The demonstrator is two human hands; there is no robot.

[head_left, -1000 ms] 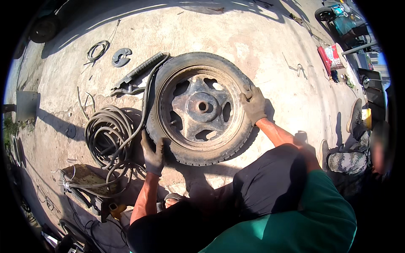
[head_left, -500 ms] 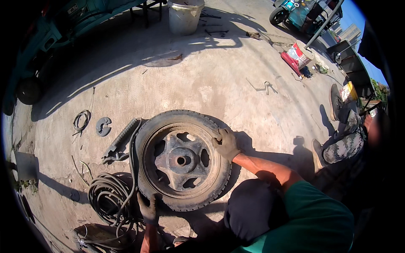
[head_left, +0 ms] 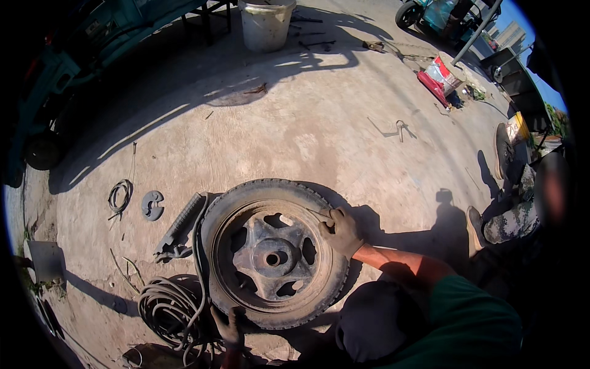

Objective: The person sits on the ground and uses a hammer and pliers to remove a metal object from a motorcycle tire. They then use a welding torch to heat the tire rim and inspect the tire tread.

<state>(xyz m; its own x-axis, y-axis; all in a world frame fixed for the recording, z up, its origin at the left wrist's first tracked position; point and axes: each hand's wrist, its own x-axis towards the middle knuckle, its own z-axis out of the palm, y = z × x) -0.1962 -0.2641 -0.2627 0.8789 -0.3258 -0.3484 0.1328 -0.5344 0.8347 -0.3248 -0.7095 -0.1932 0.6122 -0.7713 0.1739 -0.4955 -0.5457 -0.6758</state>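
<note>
A dusty wheel with a worn black tyre (head_left: 215, 215) and a dark spoked metal rim (head_left: 270, 237) lies flat on the concrete in front of me. My right hand (head_left: 342, 232), in a drab work glove, is curled over the tyre at its upper right, fingers bent toward the rim. At the tyre's lower left edge rests my left hand (head_left: 227, 327), also gloved, thumb and fingers apart; part of it is in shadow. Just left of the wheel is a coiled dark hose (head_left: 163, 304), whose line runs up along the tyre. Beside that lies a dark ribbed piece (head_left: 179, 229).
A thin wire coil (head_left: 120, 195) and a grey notched disc (head_left: 152, 205) lie left. A white bucket (head_left: 265, 27) stands far off, near a teal vehicle (head_left: 110, 37). A bent metal rod (head_left: 399, 130) lies beyond the wheel. At right sits a person in camouflage trousers (head_left: 515, 220).
The whole view has shifted, so everything sits lower in the picture. The wheel keeps its place among the things around it. Both hands stay at the tyre; my right fingers look slightly more bent.
</note>
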